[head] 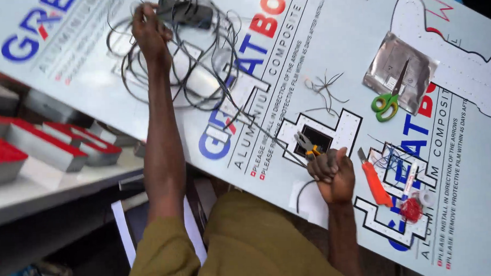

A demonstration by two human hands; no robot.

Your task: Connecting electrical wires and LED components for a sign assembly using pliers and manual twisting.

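Observation:
My left hand [150,32] reaches far out and grips a tangle of thin dark wires [200,85] lying on the big white printed panel [286,55]. A dark boxy unit [185,12] sits just right of that hand, joined to the wires. My right hand [334,175] is closed into a fist near the panel's front edge, holding pliers with orange-yellow handles [309,147] and the end of a wire. The plier jaws rest over a white cross-shaped cut-out letter [340,130].
Green-handled scissors [387,103] lie on a silver foil pouch [398,73]. An orange utility knife [374,182], a red wire spool [411,209] and loose wire scraps [322,89] are on the panel. Red-faced channel letters [44,148] sit on a shelf at left.

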